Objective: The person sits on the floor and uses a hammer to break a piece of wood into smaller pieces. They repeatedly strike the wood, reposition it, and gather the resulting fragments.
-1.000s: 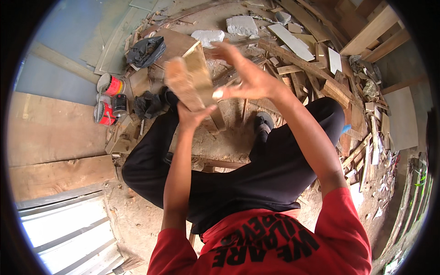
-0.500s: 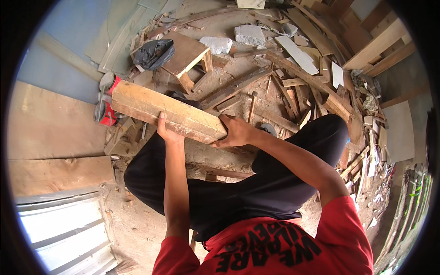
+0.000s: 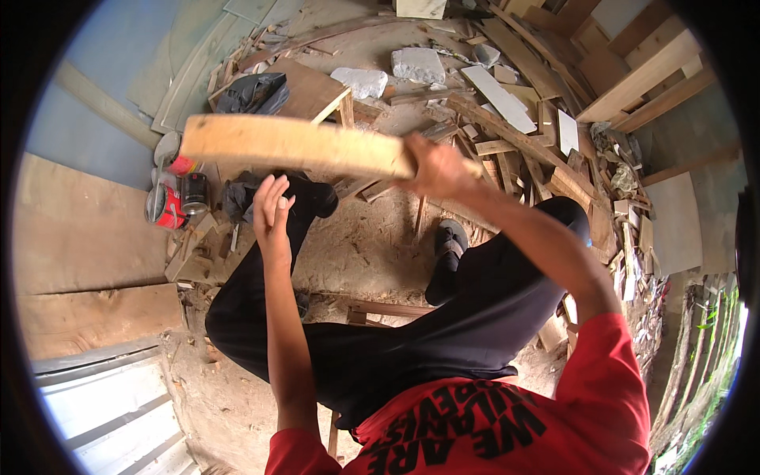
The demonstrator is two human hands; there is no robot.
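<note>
A dusty brown floor (image 3: 356, 245) spreads beneath the right hand (image 3: 439, 168) and the left hand (image 3: 273, 212) and out past them both. To the right of the right hand, and reaching beyond it, lies a heap of scrap wood (image 3: 571, 190), all loose planks and offcuts. Nearer the body than either hand, black trousers (image 3: 507, 293) cover the person's bent, wide-set legs, and a red shirt (image 3: 554, 427) shows between the arms. Beyond the left hand stands a low wooden tabletop (image 3: 305, 85), partly hidden by a length of wood (image 3: 293, 146). This thick, pale-brown piece is up in the air, somewhat blurred, running leftward from the right hand and passing just beyond the left hand's fingertips. The right hand is wrapped firmly round its right end. The left hand is empty, fingers loosely bent and slightly parted, with a slim gap between them and the wood's near edge. Farther out than the left hand, a black bag (image 3: 252, 93) rests on the tabletop. A dark shoe (image 3: 450, 236) is on the floor, nearer the body than the right hand. Left of the left hand, a red can (image 3: 168, 209) sits beside a black can (image 3: 194, 195)
</note>
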